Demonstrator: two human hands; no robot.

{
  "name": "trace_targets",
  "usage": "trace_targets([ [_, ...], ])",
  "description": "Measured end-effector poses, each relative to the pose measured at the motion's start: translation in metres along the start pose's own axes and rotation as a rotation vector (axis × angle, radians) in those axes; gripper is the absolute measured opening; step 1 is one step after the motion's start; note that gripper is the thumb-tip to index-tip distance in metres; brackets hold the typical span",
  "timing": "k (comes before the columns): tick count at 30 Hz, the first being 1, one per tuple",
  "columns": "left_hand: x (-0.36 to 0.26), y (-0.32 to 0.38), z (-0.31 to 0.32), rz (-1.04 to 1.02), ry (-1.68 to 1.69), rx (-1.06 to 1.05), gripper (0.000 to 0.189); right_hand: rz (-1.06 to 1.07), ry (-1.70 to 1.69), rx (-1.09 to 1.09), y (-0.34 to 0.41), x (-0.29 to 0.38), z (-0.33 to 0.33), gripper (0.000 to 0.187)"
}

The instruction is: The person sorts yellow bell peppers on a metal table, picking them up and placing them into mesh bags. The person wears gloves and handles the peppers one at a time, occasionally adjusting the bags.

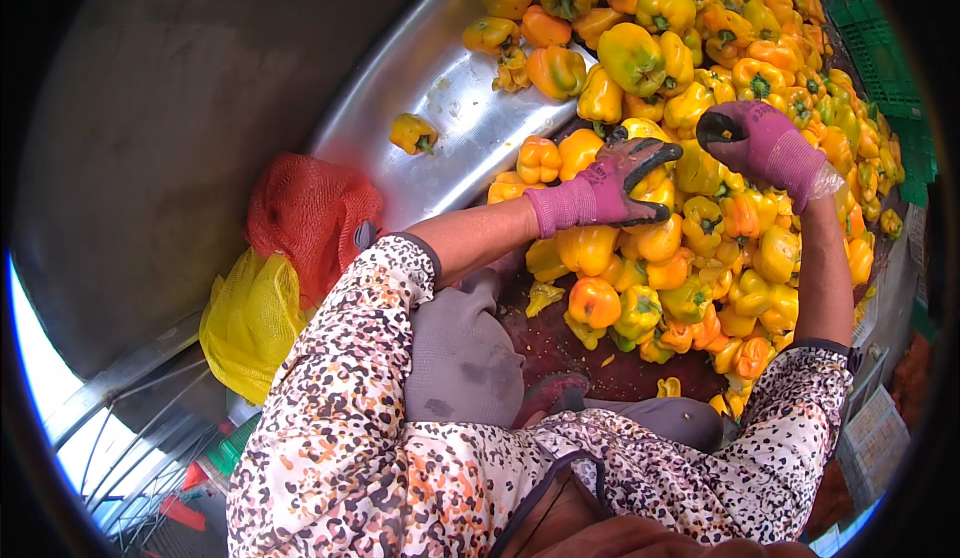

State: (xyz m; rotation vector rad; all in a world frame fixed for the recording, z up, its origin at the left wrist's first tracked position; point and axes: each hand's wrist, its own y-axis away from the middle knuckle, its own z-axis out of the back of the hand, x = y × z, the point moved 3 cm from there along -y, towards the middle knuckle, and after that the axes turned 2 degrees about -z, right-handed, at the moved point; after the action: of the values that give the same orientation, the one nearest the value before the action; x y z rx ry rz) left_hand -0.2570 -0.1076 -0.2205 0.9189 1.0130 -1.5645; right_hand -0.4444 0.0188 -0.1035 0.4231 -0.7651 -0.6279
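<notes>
A large heap of yellow and orange bell peppers (660, 239) lies before me, some with green patches. My left hand (611, 183), in a purple glove with black-coated fingers, rests over peppers at the near left part of the heap, its fingers spread. Right of it, my right hand (750, 138), gloved alike, is above the heap with its fingers curled in; a small yellowish bit shows at the dark fingertips, and whether anything is gripped cannot be told. A yellow-green pepper (631, 59) lies on the heap beyond my left hand.
A shiny metal sheet (450, 123) at the left carries a small pepper (413, 133) and several more at its far end. Red mesh (311, 213) and yellow mesh (251, 322) hang beside my left arm. Green plastic crates (877, 55) stand along the right edge.
</notes>
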Motion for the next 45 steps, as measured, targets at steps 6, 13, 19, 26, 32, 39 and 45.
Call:
trace_targets([
  [6, -0.038, 0.005, -0.019, -0.178, -0.028, 0.107, 0.080, 0.126, -0.101, -0.282, -0.141, 0.050, 0.011, 0.045],
  [13, -0.063, 0.048, 0.006, -0.204, -0.047, 0.301, 0.078, -0.121, 0.397, -0.094, -0.204, 0.034, -0.053, 0.074],
  [19, -0.054, 0.069, 0.028, -0.241, 0.290, 0.353, 0.050, -0.099, 0.369, -0.173, -0.187, 0.031, -0.043, 0.065],
  [26, 0.029, 0.098, 0.078, 0.235, -0.126, -0.236, 0.043, 0.107, 0.087, -0.353, -0.116, 0.014, -0.047, 0.062],
  [32, 0.072, 0.074, 0.077, 0.365, -0.580, 0.049, 0.078, 0.353, -0.042, -0.601, -0.098, 0.019, -0.089, 0.040],
  [39, 0.085, 0.013, 0.050, 0.568, -0.316, 0.553, 0.093, 0.185, -0.470, -0.557, -0.045, 0.014, -0.123, 0.033],
  [45, 0.096, 0.010, 0.041, 0.613, 0.270, 0.432, 0.079, 0.067, -0.841, -0.536, -0.022, -0.009, -0.105, 0.028],
])
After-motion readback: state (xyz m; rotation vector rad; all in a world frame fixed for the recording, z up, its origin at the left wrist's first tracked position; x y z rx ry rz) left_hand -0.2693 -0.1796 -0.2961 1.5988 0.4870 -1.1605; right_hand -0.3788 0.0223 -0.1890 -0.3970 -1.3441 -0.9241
